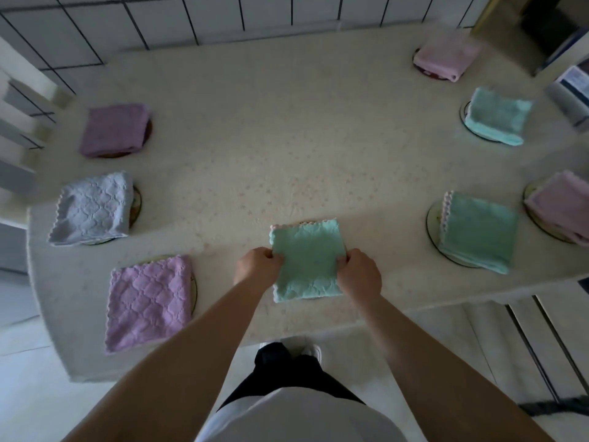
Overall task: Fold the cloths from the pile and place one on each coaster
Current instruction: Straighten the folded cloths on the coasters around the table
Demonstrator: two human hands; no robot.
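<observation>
Green cloth (307,260), folded to a near-square, lies flat at the near-middle edge of a table (255,138) under a pale speckled cover, with white tiled walls crossed by dark grout behind and a pale floor below. Its scalloped hem faces away from the person; neither side is clearly longer. The left hand (259,266) pinches its left edge with curled fingers, and the right hand (360,271) pinches its right edge likewise. Whether a coaster sits beneath it cannot be told.

Around the rim, folded cloths rest on round coasters: a lilac cloth (149,301) just left, a grey-blue cloth (92,208) and a purple cloth (114,129) further along, a pink cloth (446,59) at the far right, a mint cloth (497,121), a teal cloth (478,231) and another pink one (564,208). The tabletop between them lies bare.
</observation>
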